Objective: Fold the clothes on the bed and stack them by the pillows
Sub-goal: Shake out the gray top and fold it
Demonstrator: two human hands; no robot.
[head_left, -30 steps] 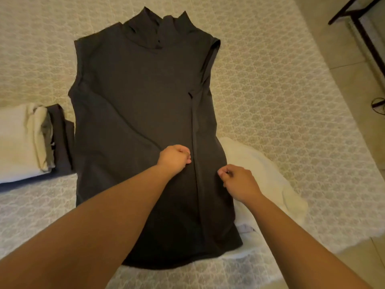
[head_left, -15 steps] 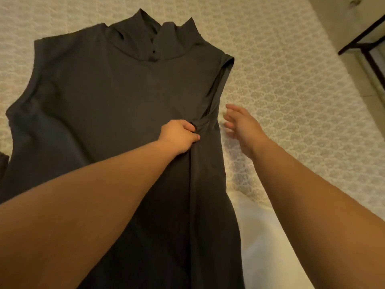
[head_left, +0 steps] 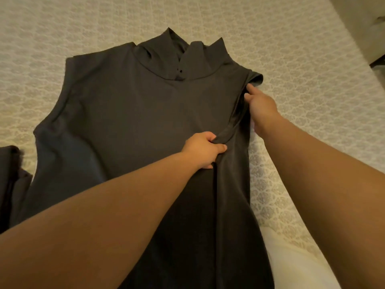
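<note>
Patterned bedspread [head_left: 291, 49]: dark sleeveless top [head_left: 129, 122] flat, collar pointing away.

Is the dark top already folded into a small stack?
No, the dark top lies spread flat on the bed, with the left hand gripping fabric at its right side.

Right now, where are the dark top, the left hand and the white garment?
dark top [head_left: 129, 122], head view, chest panel.
left hand [head_left: 203, 149], head view, back of hand.
white garment [head_left: 291, 265], head view, bare fabric.

dim warm light | soft shadows | edges blurred (wide-angle stretch)
</note>
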